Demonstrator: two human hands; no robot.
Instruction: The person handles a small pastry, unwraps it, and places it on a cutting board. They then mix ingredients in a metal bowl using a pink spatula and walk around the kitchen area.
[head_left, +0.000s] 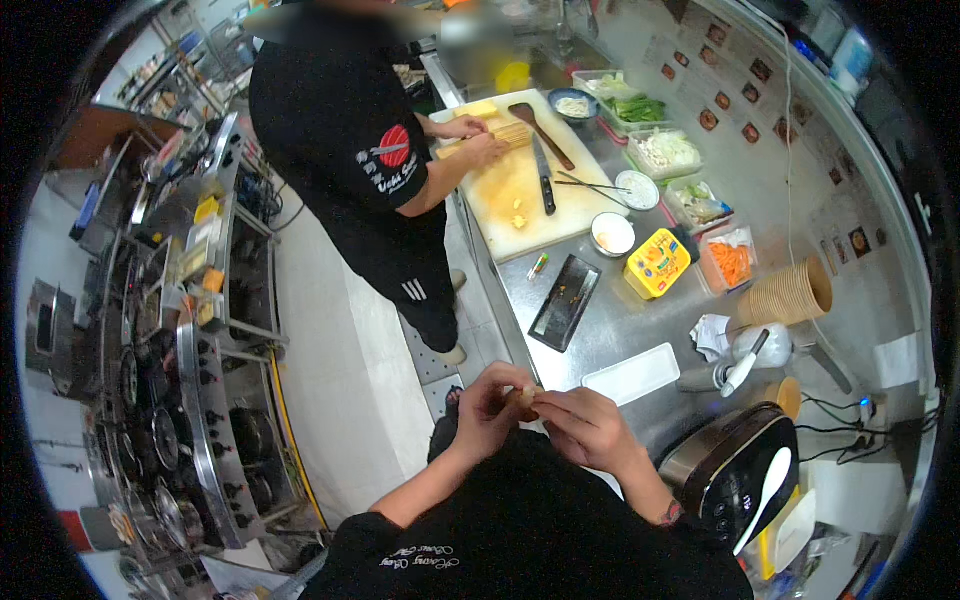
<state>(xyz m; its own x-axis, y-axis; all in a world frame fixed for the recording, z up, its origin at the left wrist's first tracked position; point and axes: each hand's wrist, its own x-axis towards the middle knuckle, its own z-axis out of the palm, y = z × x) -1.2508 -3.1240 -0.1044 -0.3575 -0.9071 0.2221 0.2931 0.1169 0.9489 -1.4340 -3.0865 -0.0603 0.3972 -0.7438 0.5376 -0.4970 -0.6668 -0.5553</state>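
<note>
My left hand (491, 405) and my right hand (589, 429) meet in front of my body, near the edge of a steel counter. Between their fingertips they hold a small pale piece of food (528, 396), mostly covered by the fingers. Beyond my right hand lies an empty white rectangular dish (631, 373). A black rectangular plate (565, 303) with a few crumbs sits farther up the counter. Past it, a large white cutting board (517, 217) carries a kitchen knife (544, 176), a wooden spatula (541, 136) and a bamboo rolling mat (510, 138).
A co-worker (352, 135) stands at the board, hands on the mat. Along the wall are vegetable containers (664, 154), a yellow tub (657, 264) and stacked paper cups (787, 292). A rice cooker (739, 472) with a white paddle is at my right; stoves (206, 427) line the left.
</note>
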